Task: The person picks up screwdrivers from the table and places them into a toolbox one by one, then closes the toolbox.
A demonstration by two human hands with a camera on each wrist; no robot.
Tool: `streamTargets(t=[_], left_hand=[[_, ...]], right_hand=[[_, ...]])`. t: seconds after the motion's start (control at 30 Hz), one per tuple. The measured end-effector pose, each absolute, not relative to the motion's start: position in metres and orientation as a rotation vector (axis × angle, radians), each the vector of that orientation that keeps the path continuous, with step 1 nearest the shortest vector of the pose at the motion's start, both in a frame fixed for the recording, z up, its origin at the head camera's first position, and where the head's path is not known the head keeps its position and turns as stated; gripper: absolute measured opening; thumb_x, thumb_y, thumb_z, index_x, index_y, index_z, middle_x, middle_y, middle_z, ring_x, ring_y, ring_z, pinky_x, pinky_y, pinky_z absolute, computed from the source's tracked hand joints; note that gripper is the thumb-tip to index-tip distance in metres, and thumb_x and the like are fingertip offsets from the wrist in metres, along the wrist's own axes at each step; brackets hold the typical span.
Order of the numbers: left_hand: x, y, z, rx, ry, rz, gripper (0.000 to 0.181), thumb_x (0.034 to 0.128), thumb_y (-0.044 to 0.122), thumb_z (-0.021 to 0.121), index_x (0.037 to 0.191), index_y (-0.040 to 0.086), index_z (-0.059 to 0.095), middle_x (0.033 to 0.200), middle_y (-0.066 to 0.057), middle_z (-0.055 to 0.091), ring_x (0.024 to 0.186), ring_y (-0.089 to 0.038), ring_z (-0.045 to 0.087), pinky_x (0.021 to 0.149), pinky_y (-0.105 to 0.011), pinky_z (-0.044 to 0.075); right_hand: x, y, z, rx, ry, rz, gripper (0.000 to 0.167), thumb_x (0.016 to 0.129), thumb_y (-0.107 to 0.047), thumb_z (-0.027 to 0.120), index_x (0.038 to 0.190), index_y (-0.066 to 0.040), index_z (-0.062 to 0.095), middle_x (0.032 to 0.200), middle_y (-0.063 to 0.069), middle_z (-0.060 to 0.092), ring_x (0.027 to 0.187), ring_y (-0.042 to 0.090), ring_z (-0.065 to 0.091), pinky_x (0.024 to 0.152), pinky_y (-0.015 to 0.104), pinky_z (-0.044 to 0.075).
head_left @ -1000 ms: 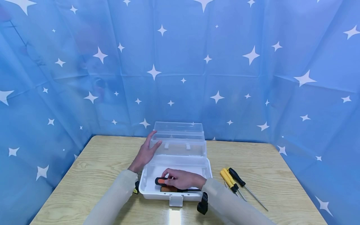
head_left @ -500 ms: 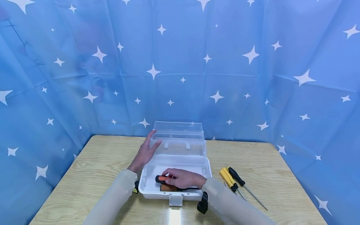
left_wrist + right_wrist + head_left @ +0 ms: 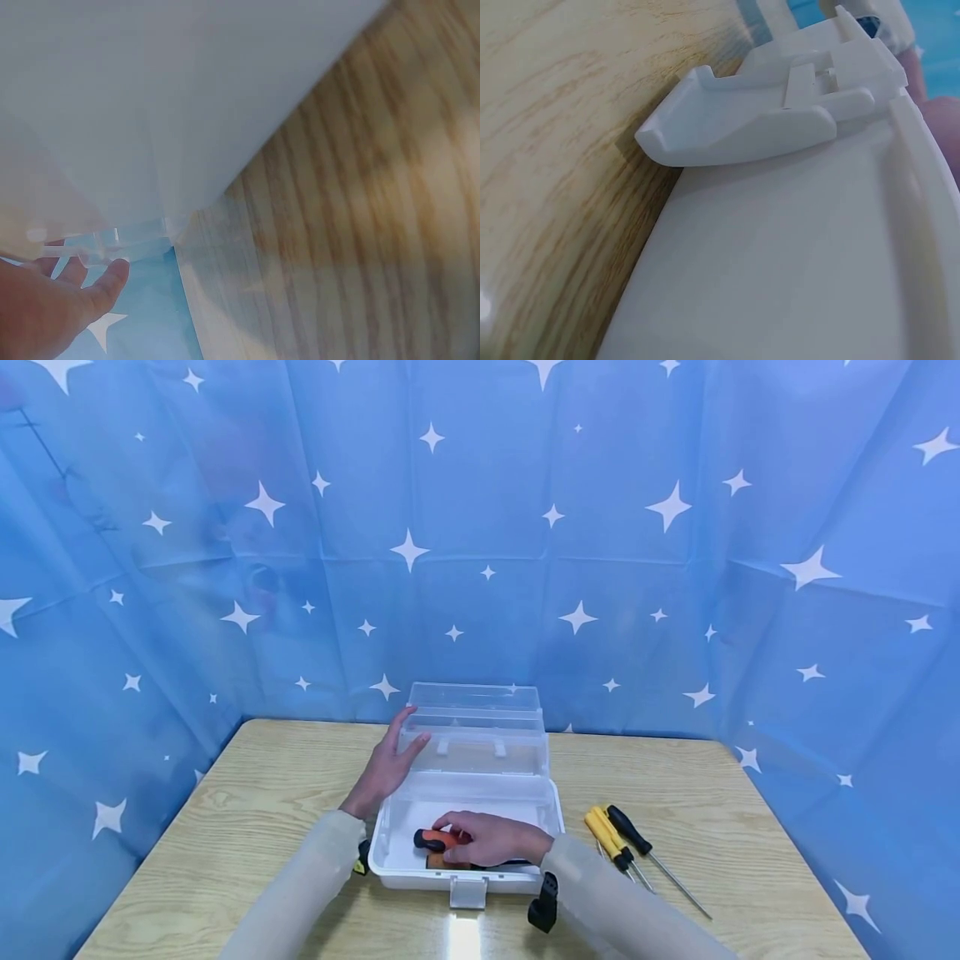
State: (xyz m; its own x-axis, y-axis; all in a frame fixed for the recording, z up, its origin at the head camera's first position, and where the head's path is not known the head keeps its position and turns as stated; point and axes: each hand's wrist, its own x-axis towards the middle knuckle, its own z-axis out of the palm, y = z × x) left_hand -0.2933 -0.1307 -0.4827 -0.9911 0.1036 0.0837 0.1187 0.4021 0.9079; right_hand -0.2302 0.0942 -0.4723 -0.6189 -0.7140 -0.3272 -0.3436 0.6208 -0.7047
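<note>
Head view: closest to you, the latch (image 3: 468, 893) hangs undone off the front of the white box (image 3: 420, 883). Just inside that front wall lies a brownish-orange handle (image 3: 442, 861), so looks like that one's in. Right beside it, your right grip (image 3: 493, 841) has thumb and fingers closed round an orange-and-black handle (image 3: 433, 839), down inside the box. Can't tell what's on its end, your hand covers it. So it's in there, just not let go of. Off to the right, outside the box, a black-handled screwdriver (image 3: 628, 829) and at least two yellow-handled ones (image 3: 604, 832) lie bunched on the table (image 3: 750, 843). I'd call it partway: two handles in, that bunch left out. Farthest back, the clear lid (image 3: 483, 753) stands open, your left grip (image 3: 384, 775) pinching its left edge, so the box isn't closed up yet.
</note>
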Motion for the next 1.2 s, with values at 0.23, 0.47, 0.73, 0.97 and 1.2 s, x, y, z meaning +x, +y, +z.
streamTargets(t=[0.23,0.47,0.73,0.97,1.2], left_hand=[[-0.292,-0.13,-0.482,-0.184,-2.625,-1.699,0.072,0.0916,0.07,0.049,0.153,0.046,0.02,0.165,-0.003,0.019,0.144,-0.04,0.032,0.103,-0.066,0.04],[-0.293,-0.13,-0.482,-0.185,-2.626,-1.695,0.069,0.0945,0.065,0.05,0.153,0.045,0.02,0.165,-0.003,0.018,0.147,-0.04,0.028,0.106,-0.069,0.034],[-0.293,-0.13,-0.481,-0.189,-2.628,-1.695,0.068,0.0945,0.065,0.05,0.153,0.046,0.02,0.166,-0.002,0.017,0.148,-0.039,0.025,0.108,-0.069,0.032],[-0.293,-0.13,-0.481,-0.2,-2.619,-1.692,0.069,0.095,0.064,0.05,0.154,0.044,0.02,0.165,-0.001,0.017,0.148,-0.038,0.025,0.109,-0.068,0.031],[-0.293,-0.129,-0.482,-0.189,-2.632,-1.696,0.068,0.0955,0.062,0.051,0.153,0.045,0.019,0.166,-0.002,0.017,0.147,-0.04,0.027,0.108,-0.068,0.032]], right_hand=[[-0.226,0.098,-0.466,-0.777,2.236,-0.846,0.04,0.096,-0.032,0.065,0.134,-0.025,0.055,0.112,-0.006,0.063,0.098,0.007,0.059,0.09,0.032,0.051],[-0.227,0.1,-0.468,-0.789,2.224,-0.87,0.039,0.096,-0.032,0.065,0.133,-0.023,0.056,0.114,-0.006,0.064,0.102,0.007,0.06,0.091,0.031,0.052],[-0.229,0.103,-0.468,-0.83,2.214,-0.871,0.038,0.096,-0.032,0.065,0.132,-0.023,0.056,0.113,-0.006,0.064,0.099,0.006,0.059,0.088,0.029,0.051],[-0.229,0.105,-0.466,-0.865,2.245,-0.825,0.039,0.096,-0.033,0.065,0.132,-0.022,0.056,0.117,-0.004,0.062,0.103,0.007,0.057,0.091,0.029,0.05],[-0.225,0.106,-0.461,-0.881,2.284,-0.781,0.039,0.096,-0.034,0.065,0.132,-0.023,0.057,0.116,-0.007,0.061,0.102,0.006,0.056,0.091,0.028,0.049]])
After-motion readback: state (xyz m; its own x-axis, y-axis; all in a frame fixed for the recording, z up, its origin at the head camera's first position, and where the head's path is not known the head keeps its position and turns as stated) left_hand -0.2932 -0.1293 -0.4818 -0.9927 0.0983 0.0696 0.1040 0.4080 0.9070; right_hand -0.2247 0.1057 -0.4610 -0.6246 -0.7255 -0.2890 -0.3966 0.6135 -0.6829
